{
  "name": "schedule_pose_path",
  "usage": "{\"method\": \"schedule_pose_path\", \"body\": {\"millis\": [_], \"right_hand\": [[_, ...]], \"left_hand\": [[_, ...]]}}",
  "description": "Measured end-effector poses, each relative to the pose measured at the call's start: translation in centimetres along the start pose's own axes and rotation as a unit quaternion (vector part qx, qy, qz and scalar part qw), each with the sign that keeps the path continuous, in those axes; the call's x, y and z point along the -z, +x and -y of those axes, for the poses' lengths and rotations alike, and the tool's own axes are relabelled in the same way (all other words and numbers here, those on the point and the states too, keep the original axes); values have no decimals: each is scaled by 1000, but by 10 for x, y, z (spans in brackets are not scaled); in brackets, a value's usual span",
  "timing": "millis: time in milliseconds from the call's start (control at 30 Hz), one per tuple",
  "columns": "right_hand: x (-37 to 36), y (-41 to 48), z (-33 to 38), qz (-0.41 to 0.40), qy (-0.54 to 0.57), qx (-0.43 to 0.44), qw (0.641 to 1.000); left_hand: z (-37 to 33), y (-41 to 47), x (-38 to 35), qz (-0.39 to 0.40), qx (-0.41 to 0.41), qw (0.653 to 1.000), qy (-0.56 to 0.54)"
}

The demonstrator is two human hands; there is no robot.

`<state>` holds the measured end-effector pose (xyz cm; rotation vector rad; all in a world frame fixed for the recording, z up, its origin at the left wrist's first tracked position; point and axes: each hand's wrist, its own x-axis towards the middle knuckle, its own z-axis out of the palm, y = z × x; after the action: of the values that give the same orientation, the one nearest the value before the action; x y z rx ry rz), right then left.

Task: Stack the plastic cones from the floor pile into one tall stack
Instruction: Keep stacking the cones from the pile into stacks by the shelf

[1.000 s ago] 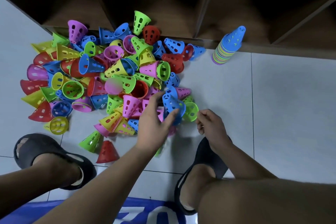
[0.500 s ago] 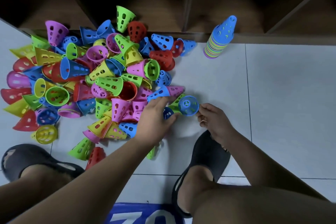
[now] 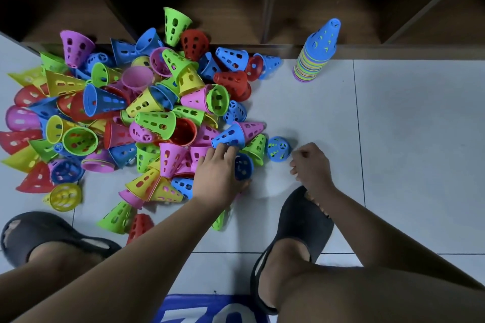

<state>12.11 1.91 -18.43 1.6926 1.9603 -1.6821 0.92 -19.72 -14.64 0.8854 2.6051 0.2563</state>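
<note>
The left fingers point(image 3: 223, 149) lie close together and bent over a blue cone point(image 3: 243, 168), their tips touching the rim of a blue-on-pink pair point(image 3: 231, 136) beyond it. The thumb point(image 3: 242, 184) curls round the blue cone's near edge, so the left hand point(image 3: 216, 178) grips that cone at the pile's right edge. The right fingers point(image 3: 298, 162) are curled in toward the palm and hold nothing. The right hand point(image 3: 311, 165) sits low over the floor point(image 3: 406, 139), just beside a loose blue cone point(image 3: 278, 149) that lies on its side with its mouth toward the camera, not touching it. A green cone point(image 3: 256, 148) lies between the two blue ones. The pile point(image 3: 131, 113) of mixed colours spreads left across the tiles to the shelf point(image 3: 420, 47). The stack point(image 3: 317, 55), topped in blue, stands upright against the shelf base, well apart from both hands. A black slipper point(image 3: 301, 220) is under the right forearm; another slipper point(image 3: 39, 233) sits at the lower left.
</note>
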Motion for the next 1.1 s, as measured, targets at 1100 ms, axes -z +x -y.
{"method": "schedule_pose_path", "body": {"millis": [1100], "right_hand": [[-60,-9,46,-1,-403,162,901]], "left_hand": [[6,16,-17,76,-94,990,68]]}}
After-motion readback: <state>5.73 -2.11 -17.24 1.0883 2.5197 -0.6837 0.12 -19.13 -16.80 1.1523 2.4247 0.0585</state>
